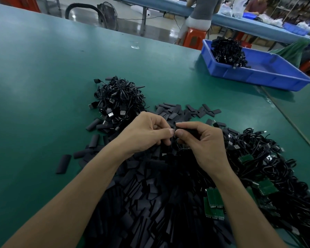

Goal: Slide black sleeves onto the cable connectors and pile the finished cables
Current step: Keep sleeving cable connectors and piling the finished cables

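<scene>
Looking down at the green surface, I see the finished cables piled at eleven o'clock from my hands. My left hand pinches a cable end, mostly hidden by fingers, against the black sleeve gripped in my curled right hand. Loose sleeves heap at six o'clock, unsleeved cables at four, a blue bin at one.

Green surface carries heap of black sleeves, two cable piles, blue bin far right.
</scene>
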